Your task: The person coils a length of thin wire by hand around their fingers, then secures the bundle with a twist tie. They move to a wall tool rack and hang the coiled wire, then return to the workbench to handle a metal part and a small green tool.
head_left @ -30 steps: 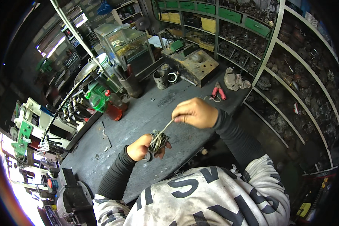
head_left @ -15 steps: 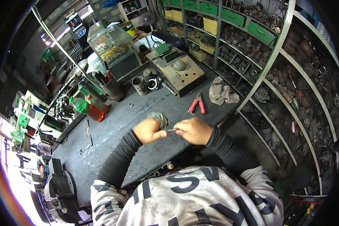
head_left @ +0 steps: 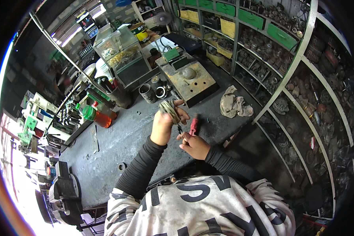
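Observation:
My left hand (head_left: 161,128) is raised over the bench and grips a coil of wire (head_left: 168,108), a pale grey-green loop standing on edge, with fingers curled round its far side. Close to its right is my right hand (head_left: 196,147), closed, with its fingertips near the lower end of the coil. Red-handled pliers (head_left: 193,126) rise from the right hand, jaws pointing away from me and blurred. A short dark piece (head_left: 180,128) shows between the two hands; what it is I cannot make out.
Right of the hands lies a crumpled rag (head_left: 235,103). A rusty metal box (head_left: 190,80), a metal cup (head_left: 147,93) and a bottle of red liquid (head_left: 101,118) stand farther back. A small ring (head_left: 122,166) and a flat metal strip (head_left: 95,138) lie on the dark bench (head_left: 106,177).
The left hand has lifted the coil and turned it on edge. My right hand has moved down and away from its pinch, and the pliers have left their spot beside the rag.

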### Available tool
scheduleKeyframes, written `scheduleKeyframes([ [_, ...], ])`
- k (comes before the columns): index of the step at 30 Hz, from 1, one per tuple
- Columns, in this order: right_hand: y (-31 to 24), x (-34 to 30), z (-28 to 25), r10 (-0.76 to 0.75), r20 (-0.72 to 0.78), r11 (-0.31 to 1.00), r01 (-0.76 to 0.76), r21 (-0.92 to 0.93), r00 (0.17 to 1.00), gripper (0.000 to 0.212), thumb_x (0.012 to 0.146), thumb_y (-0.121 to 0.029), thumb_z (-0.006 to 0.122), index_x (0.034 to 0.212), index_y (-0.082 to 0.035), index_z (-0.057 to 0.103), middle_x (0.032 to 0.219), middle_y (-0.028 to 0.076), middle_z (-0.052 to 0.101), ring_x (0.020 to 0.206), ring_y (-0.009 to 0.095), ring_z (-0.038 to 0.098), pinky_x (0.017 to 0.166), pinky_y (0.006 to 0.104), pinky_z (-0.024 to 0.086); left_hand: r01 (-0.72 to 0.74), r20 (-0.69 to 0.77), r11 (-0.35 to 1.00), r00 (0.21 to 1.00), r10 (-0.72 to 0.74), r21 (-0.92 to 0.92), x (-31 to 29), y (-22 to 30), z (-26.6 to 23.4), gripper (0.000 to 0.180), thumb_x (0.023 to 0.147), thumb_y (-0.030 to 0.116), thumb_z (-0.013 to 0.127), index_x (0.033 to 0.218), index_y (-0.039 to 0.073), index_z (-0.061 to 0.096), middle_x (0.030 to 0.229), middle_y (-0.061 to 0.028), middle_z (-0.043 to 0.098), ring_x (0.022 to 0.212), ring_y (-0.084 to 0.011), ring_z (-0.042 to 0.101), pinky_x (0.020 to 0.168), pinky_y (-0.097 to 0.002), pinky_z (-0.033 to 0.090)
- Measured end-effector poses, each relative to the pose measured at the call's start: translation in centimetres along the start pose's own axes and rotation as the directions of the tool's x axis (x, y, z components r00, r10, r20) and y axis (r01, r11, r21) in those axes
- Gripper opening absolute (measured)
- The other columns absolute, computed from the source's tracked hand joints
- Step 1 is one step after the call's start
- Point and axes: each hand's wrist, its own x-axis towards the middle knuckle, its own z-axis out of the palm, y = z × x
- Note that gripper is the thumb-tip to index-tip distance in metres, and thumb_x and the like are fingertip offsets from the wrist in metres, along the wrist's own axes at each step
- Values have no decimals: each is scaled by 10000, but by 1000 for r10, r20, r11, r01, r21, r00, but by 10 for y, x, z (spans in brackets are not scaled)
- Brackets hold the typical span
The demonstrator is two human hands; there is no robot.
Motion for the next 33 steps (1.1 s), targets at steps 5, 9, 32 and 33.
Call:
scheduleKeyframes([
  [5, 3, -4, -26, -135, -195, 991, 129, -46, 972, 159, 808, -121, 624, 913, -21, 559, 792, 163, 623, 759, 365, 616, 653, 415, 487, -179, 273, 478, 953, -135, 860, -1, -23, -12, 617, 871, 548, 504, 795, -60, 574, 816, -235, 590, 759, -398, 580, 707, -412, 462],
  [9, 7, 6, -57, -246, -88, 954, 224, -200, 965, 123, 793, -89, 625, 866, 1, 582, 805, 178, 614, 793, 357, 607, 680, 399, 477, -284, 368, 299, 888, -277, 911, 0, -21, -6, 691, 780, 634, 575, 692, -51, 554, 666, -232, 555, 709, -424, 582, 639, -457, 467],
  [32, 18, 33, -31, -162, 3, 273, 42, 961, 987, 557, 913, -357, 575, 1348, -71, 378, 1268, 111, 486, 1075, 143, 532, 875, 287, 476, 126, 186, 889, 981, -48, -439, -20, 7, -19, 222, 677, 201, 639, 651, -8, 570, 413, -86, 495, 326, -176, 415, 471, -335, 419],
  [33, 24, 32, -25, -141, 76, 328, -26, 944, 987, 592, 904, -365, 584, 1371, -84, 352, 1287, 114, 470, 1085, 146, 530, 874, 285, 478, 119, 169, 880, 985, -44, -460, -20, 5, -20, 220, 678, 201, 637, 653, -7, 570, 414, -87, 497, 324, -176, 414, 470, -334, 417],
])
